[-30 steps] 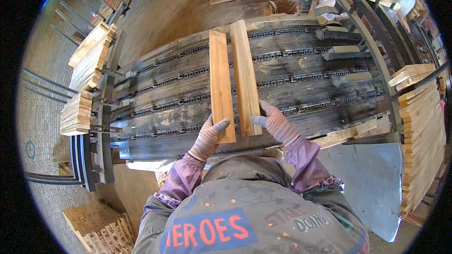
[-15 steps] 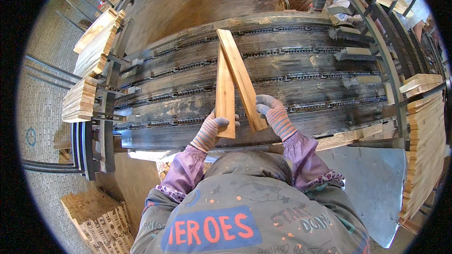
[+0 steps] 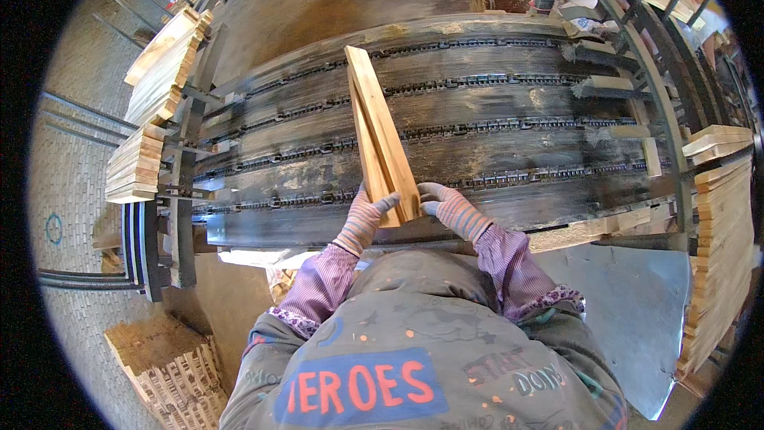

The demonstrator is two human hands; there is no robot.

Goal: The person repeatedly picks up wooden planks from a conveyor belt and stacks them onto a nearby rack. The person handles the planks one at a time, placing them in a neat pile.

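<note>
Gloves (image 3: 357, 228) with orange-and-grey stripes cover both hands. The left hand (image 3: 372, 211) is clamped on the near end of a narrow, pale-brown wooden board (image 3: 371, 159), thumb on top, the other fingers mostly hidden. The right hand (image 3: 446, 205) has its fingers bent against the right edge of a second long, honey-coloured wooden board (image 3: 390, 135); how firmly it grips cannot be told. The boards lie lengthwise at the centre of the frame, pressed close and partly overlapping. They look stiff, fairly light and not fragile, awkward mainly for their length; the long side edges near the close end seem a sound hold, though smooth faces might slide on each other.

Beneath them spreads a dark, worn surface (image 3: 278, 227) crossed by metal chains (image 3: 509, 180). Farther out, pale board stacks stand at left (image 3: 137, 163) and right (image 3: 720, 255).
</note>
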